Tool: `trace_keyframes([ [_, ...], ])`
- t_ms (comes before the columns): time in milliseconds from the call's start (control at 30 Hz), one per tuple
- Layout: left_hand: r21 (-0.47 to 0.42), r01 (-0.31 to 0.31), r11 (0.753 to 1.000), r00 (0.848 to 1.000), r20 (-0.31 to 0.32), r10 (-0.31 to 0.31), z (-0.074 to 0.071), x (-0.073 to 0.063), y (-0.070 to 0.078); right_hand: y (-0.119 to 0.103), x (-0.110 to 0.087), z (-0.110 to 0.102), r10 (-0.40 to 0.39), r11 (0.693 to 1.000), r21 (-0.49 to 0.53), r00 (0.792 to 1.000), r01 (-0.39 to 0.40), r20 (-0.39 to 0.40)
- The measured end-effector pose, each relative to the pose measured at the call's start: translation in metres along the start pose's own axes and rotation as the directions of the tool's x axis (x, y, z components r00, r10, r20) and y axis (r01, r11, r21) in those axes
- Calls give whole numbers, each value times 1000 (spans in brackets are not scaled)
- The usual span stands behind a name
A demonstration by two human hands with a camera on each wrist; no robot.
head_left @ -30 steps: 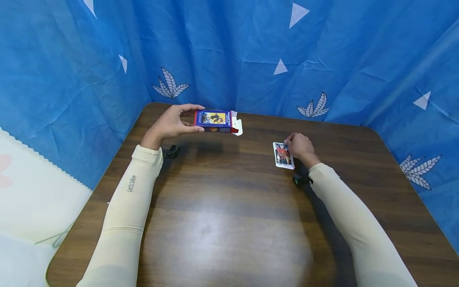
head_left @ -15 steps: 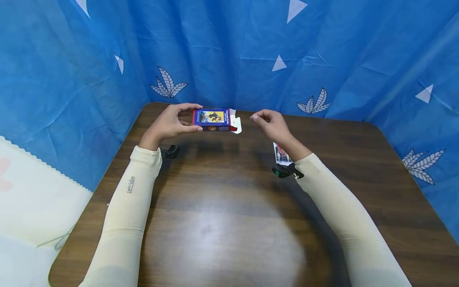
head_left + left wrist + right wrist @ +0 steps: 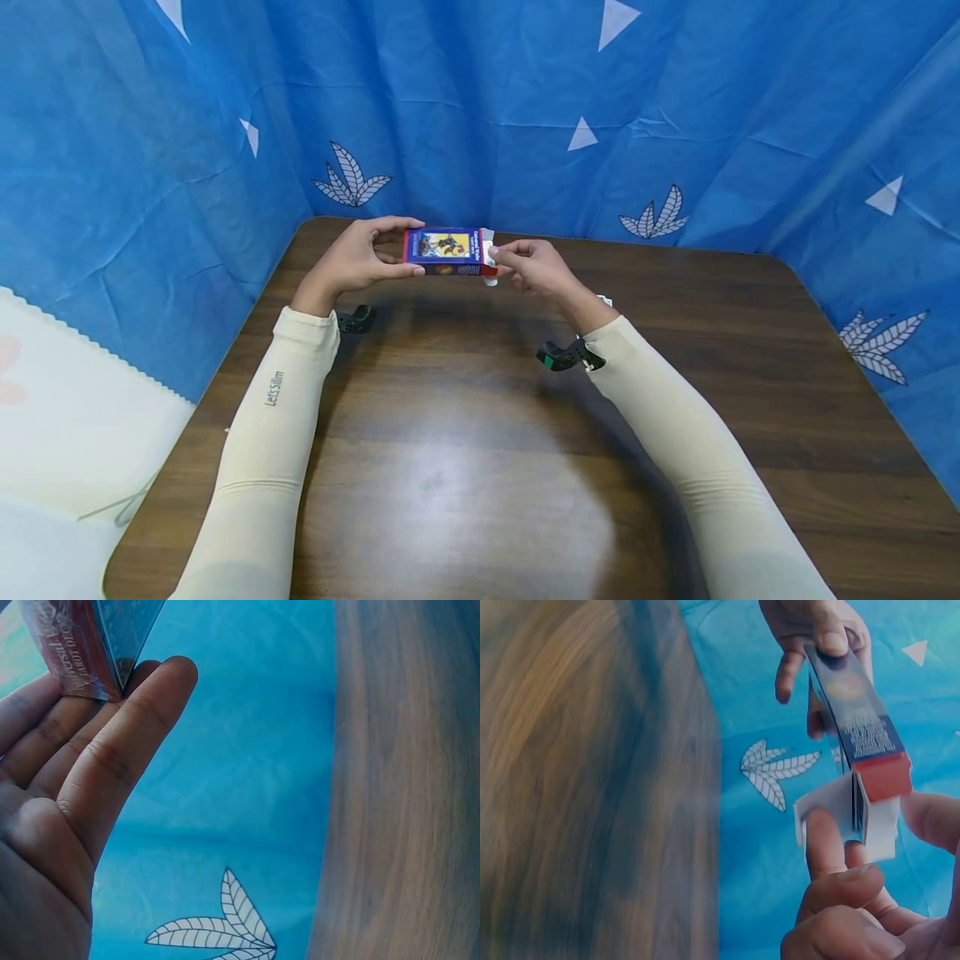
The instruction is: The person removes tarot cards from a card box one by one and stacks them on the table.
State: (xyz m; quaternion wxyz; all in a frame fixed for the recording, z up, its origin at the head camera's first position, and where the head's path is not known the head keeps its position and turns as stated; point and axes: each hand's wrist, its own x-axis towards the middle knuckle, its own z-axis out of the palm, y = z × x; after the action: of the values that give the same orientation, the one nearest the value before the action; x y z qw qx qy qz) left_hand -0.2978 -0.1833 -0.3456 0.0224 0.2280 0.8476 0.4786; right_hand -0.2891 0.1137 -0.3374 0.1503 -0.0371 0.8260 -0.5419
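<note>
Head view: a blue-and-red card box (image 3: 442,245) held clear of the counter (image 3: 435,467), near its far edge; picture face toward the camera, long axis running left to right.
Left hand (image 3: 363,258): grips the box at its left end, thumb on the near side, fingers on the far side.
Right hand (image 3: 536,268): at the opposite end of the box, fingers bent, fingertips at the unfolded flaps.
Flaps, right-wrist view: one fingertip lies against a white flap (image 3: 842,799); the thumb is beside a red flap (image 3: 886,778). Whether this hand pinches the box cannot be told.
Box end, left-wrist view: a red panel with pale lettering, partly legible, set against the left fingers.
White corner (image 3: 604,300): on the counter just beyond the right forearm, which hides most of the object.
Sleeves: cream on both arms; the left sleeve (image 3: 258,433) bears dark print.
Wrist devices: black, one below each wrist; the right device (image 3: 566,356) carries a green patch.
Curtain (image 3: 450,100): blue, behind the counter, patterned with white triangles and outlined leaves.
White cloth (image 3: 82,400): at the left, with a scalloped edge.
</note>
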Motion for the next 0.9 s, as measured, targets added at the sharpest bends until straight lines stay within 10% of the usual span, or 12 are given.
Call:
trace_keyframes([
  [900,27,-8,1000,1000,-8,8,-1,-3,0,7,-7,2,34,995,99,993,-23,-116],
])
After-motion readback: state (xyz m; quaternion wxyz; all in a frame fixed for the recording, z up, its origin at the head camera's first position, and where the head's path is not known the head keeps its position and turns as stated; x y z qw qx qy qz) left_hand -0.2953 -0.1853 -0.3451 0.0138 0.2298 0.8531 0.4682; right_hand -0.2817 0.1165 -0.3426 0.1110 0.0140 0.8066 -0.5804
